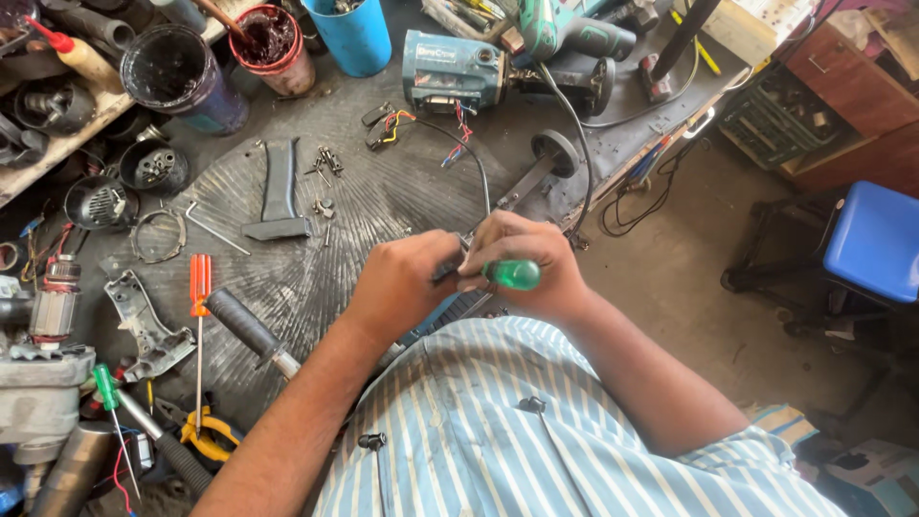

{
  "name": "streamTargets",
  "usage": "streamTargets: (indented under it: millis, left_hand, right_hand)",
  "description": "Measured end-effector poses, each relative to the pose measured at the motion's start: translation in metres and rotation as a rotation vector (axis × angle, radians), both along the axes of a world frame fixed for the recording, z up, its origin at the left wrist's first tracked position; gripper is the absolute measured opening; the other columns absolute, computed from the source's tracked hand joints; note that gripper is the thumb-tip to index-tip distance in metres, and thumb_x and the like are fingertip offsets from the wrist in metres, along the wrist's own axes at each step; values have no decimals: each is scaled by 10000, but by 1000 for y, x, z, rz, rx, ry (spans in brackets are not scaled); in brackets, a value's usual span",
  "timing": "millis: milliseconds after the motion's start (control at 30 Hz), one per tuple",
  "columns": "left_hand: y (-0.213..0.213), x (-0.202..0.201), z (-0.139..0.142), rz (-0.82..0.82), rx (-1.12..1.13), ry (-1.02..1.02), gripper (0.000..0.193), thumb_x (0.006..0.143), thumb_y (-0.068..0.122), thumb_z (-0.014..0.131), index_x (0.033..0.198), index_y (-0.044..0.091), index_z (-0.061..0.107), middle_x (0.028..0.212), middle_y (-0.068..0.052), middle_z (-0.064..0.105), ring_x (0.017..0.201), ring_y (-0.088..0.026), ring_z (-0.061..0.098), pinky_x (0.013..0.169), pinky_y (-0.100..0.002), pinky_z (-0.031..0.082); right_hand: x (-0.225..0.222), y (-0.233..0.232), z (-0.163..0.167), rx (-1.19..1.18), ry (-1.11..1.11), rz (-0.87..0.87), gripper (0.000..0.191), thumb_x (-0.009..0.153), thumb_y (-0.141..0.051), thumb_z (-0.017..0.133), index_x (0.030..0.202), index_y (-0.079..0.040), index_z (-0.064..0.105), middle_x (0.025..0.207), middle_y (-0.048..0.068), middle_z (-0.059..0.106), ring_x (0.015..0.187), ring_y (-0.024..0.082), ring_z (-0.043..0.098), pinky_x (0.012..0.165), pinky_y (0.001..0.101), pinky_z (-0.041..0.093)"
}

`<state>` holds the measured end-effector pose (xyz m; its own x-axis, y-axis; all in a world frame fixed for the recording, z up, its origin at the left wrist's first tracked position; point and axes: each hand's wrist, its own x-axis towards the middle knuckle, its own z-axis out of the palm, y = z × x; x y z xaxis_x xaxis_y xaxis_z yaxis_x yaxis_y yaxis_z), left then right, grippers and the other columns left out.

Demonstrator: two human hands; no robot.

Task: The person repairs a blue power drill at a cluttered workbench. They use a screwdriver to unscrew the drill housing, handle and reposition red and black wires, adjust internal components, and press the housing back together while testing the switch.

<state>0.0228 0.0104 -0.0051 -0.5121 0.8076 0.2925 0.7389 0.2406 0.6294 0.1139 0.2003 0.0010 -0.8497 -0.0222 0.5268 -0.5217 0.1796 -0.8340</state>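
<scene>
Close against the striped shirt, the right hand (531,263) is wrapped around a green-handled screwdriver (512,275), fingers clamped on the grip, while the left hand (402,282) has its fingers closed on a dark part (459,308) held just in front of the chest; what the tip meets is hidden between the hands. Judging by the spread on the bench, the strip-down looks well along: a black handle cover (280,191) lies removed on the round ribbed mat (383,191), with loose screws (325,163) beside it and an orange screwdriver (199,287) set down to the left. Beyond them sits a teal motor housing (452,75) with its coloured wires (459,129) hanging free, so reassembly appears not yet begun. Farther back stand a red tub of dark grease (271,38) and a blue cup (352,36), and off to the right a blue stool (876,239) is on the floor.
</scene>
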Motion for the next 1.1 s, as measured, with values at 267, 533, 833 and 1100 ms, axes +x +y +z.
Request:
streamTargets:
  millis: [267,533,833,1100]
  left_hand:
    - [-6,2,-10,-10,75,-60,237,849,103,775,1066,67,687,928,-144,726,866,-356,719,721,-436,570]
    - [-19,16,-28,208,-43,182,386,725,193,849,1078,93,730,1001,-68,672,954,-289,661,801,-440,512]
    - [-26,35,-50,366,-78,257,261,761,176,835,1013,169,765,1002,-9,655,939,-247,623,813,-418,469]
    - [-16,38,-50,478,-56,214,248,772,205,816,1000,146,737,1007,-19,654,952,-252,626,822,-418,455]
  right_hand:
    - [2,1,0,29,53,93,228,862,62,761,1062,-37,714,1075,102,713,1015,218,697,888,324,579]
    - [6,-9,-17,-10,-53,103,251,848,78,766,1055,-60,729,1015,68,750,960,203,747,867,312,602]
    - [3,-10,-29,-22,-69,261,199,943,105,581,1041,-42,673,1131,132,635,1153,242,686,1033,407,580]
    - [-11,-4,-42,-79,-27,309,100,894,-41,781,986,-21,747,955,97,680,1000,258,742,855,341,636]
